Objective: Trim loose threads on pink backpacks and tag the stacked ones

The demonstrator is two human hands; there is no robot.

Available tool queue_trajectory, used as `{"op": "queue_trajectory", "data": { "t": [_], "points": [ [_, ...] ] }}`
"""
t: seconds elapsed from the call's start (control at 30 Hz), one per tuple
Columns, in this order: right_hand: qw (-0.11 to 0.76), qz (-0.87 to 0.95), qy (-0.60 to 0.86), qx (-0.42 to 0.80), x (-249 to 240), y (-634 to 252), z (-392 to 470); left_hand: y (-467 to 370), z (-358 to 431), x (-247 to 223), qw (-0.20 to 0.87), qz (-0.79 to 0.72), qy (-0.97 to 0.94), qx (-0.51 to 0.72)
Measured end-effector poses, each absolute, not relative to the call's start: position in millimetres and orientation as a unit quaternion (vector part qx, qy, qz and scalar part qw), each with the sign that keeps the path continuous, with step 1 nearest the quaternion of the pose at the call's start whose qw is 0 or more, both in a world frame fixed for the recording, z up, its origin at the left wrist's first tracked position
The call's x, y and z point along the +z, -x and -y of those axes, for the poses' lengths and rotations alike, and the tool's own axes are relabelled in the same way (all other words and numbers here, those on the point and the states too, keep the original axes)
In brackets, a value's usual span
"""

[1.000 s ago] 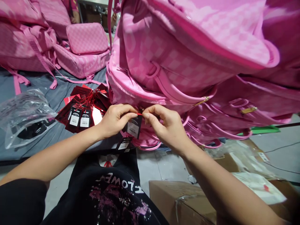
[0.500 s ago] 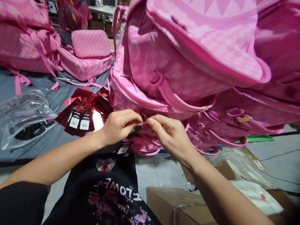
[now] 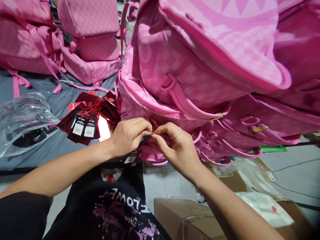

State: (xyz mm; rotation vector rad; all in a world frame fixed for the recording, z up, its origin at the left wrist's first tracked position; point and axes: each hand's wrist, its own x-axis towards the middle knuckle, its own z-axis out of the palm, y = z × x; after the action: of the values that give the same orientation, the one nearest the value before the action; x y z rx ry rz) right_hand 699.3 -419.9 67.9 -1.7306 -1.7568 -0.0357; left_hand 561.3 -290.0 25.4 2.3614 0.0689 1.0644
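Observation:
My left hand [image 3: 131,133] and my right hand [image 3: 176,141] meet fingertip to fingertip in front of a stack of pink checkered bags [image 3: 200,66]. Both pinch a thin red string [image 3: 152,133], just below a small metal zipper part. Black tags with white labels [image 3: 130,159] hang under my left hand, partly hidden by it. To the left, a fanned bunch of red and black tags [image 3: 85,125] on red strings lies on the grey-blue cloth.
A clear plastic bag [image 3: 27,123] with something black inside lies at the left. More pink backpacks [image 3: 27,46] stand behind it. Cardboard boxes [image 3: 185,216] and plastic wrapping [image 3: 252,180] are on the floor at lower right.
Another pink bag now stands on the smaller ones at the back left. My right hand's fingers have shifted slightly left, closer to my left fingertips.

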Motion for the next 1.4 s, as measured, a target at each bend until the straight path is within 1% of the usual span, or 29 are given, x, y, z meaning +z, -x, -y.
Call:
{"op": "queue_trajectory", "data": {
  "t": [0.23,0.43,0.5,0.57,0.63,0.7,0.77,0.83,0.93,1.03,1.2,1.3,1.4],
  "points": [
    [0.351,0.682,0.641,0.020,69,-704,422,-558,285,28,0.284,-0.038,-0.870,0.402],
    [0.354,0.687,0.635,0.000,68,-707,423,-556,286,27,0.306,-0.034,-0.860,0.407],
    [0.355,0.682,0.639,-0.042,67,-704,431,-554,285,22,0.311,-0.041,-0.848,0.428],
    [0.350,0.669,0.644,-0.120,65,-699,442,-549,274,10,0.302,-0.066,-0.834,0.457],
    [0.353,0.673,0.627,-0.170,57,-690,451,-537,250,-8,0.273,-0.156,-0.835,0.452],
    [0.378,0.708,0.582,-0.131,42,-676,452,-515,215,-29,0.220,-0.329,-0.828,0.396],
    [0.390,0.747,0.535,-0.046,21,-656,443,-487,180,-49,0.164,-0.495,-0.787,0.329],
    [0.382,0.765,0.519,0.030,-3,-632,423,-464,151,-66,0.135,-0.569,-0.758,0.288],
    [0.371,0.747,0.539,0.122,-34,-606,380,-449,126,-84,0.125,-0.581,-0.773,0.220],
    [0.372,0.712,0.567,0.182,-53,-593,341,-458,117,-93,0.112,-0.563,-0.804,0.156],
    [0.357,0.669,0.612,0.225,-73,-587,316,-477,106,-92,0.101,-0.537,-0.832,0.095],
    [0.347,0.648,0.630,0.251,-81,-585,308,-474,106,-84,0.097,-0.526,-0.842,0.070],
    [0.337,0.612,0.671,0.248,-83,-577,282,-468,118,-70,0.073,-0.504,-0.859,0.056]
  ]
}}
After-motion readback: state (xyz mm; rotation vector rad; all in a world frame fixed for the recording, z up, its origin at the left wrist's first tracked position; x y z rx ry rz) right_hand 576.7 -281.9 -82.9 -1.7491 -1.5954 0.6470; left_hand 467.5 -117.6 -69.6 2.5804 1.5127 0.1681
